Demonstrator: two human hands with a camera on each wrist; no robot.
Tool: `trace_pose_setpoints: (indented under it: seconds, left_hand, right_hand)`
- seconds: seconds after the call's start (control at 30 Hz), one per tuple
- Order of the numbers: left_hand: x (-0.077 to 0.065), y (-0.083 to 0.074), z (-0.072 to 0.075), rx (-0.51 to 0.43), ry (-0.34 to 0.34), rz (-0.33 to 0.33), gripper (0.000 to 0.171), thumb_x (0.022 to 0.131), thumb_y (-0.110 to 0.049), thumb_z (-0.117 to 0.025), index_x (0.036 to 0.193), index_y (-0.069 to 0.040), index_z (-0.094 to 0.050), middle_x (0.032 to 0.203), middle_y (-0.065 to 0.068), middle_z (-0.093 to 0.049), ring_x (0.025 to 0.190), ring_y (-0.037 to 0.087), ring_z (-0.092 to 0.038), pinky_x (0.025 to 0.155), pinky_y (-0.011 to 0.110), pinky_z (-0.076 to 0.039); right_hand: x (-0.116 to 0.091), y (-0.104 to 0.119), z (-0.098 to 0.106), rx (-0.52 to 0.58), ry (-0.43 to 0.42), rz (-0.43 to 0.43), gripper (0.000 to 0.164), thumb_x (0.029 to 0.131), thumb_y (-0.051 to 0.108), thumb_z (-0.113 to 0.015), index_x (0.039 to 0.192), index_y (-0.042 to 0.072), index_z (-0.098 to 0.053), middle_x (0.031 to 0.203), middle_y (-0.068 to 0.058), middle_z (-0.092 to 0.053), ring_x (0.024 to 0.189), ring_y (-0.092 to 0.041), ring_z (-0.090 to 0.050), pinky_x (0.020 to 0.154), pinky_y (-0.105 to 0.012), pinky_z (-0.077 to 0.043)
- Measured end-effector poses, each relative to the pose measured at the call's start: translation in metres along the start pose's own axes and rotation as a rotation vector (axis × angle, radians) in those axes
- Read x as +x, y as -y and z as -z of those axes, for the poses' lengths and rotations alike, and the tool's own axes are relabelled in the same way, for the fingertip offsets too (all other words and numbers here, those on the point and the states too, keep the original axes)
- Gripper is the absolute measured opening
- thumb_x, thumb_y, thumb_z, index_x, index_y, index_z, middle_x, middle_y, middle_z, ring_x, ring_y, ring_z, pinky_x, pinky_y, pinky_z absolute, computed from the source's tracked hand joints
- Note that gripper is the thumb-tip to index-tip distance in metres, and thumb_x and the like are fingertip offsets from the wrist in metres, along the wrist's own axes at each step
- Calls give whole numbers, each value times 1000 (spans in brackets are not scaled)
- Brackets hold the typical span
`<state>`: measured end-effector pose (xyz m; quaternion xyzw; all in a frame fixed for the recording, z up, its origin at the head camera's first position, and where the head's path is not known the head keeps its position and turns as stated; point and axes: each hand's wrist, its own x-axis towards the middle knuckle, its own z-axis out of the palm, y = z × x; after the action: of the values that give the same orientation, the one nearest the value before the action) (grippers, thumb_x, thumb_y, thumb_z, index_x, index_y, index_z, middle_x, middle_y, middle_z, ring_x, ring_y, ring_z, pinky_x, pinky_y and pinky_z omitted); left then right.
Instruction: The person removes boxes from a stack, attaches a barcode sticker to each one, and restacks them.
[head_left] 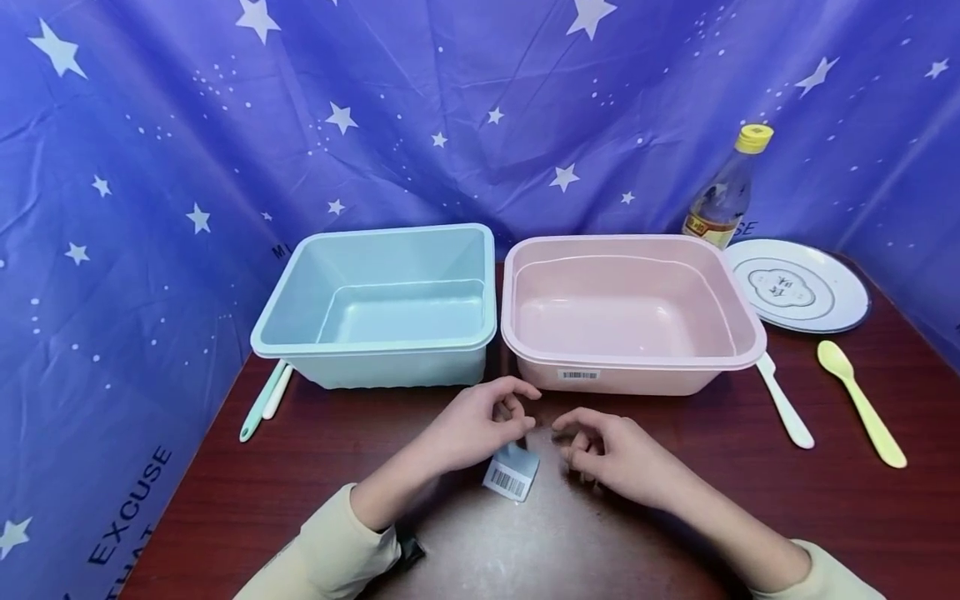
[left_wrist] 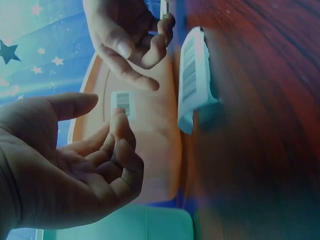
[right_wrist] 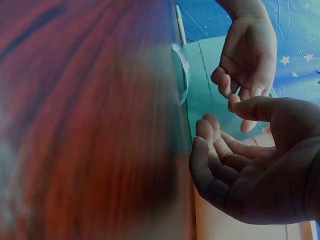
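My left hand [head_left: 476,423] hovers over the table in front of the two basins, fingers loosely bent and nothing in them. Facing it from the right is my right hand [head_left: 617,457], also loosely bent and empty; a small gap separates the two. Below the left fingertips lies a small pale blue-grey tag [head_left: 512,481] with a white barcode label. In the left wrist view that tag [left_wrist: 192,75] looks curled at its edges and sits apart from both hands. A light blue basin [head_left: 375,346] and a pink basin [head_left: 633,363] stand side by side behind the hands.
At the right are a white plate [head_left: 832,287], a yellow spoon [head_left: 862,408], a white-handled utensil [head_left: 786,408] and a yellow-capped bottle [head_left: 723,196]. Green [head_left: 261,404] and white [head_left: 277,394] handles protrude beside the blue basin. A starry curtain [head_left: 420,100] hangs behind.
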<state>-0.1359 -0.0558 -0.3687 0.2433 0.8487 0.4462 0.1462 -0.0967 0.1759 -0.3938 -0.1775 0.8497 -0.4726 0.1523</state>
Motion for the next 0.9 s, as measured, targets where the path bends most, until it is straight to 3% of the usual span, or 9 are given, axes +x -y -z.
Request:
trace_pose_setpoints:
  seconds: [0.23,0.53,0.9]
  left_hand:
    - [-10,14,9,37,27,6,22,94,-10,-69,115,-6,-68,81,-7,-63,67,7,-59,66,25,-48]
    - [-24,26,17,111,71,42,13,94,-9,-68,107,-10,-70,84,-9,-64,77,9,-60,74,28,-48]
    - [-23,30,16,102,167,94,13,97,-6,-63,107,-11,-70,87,-6,-68,79,8,-59,74,28,-47]
  right_hand:
    - [3,4,-6,4,58,-17,29,92,6,-65,120,1,-64,72,0,-65,57,-17,-62,51,-31,-54]
    - [11,8,-16,80,91,-20,36,92,8,-67,125,-2,-60,72,-1,-66,56,-18,-60,49,-29,-50]
    - [12,10,-20,86,87,-39,34,90,3,-64,124,-1,-61,76,-2,-67,56,-17,-58,49,-27,-48]
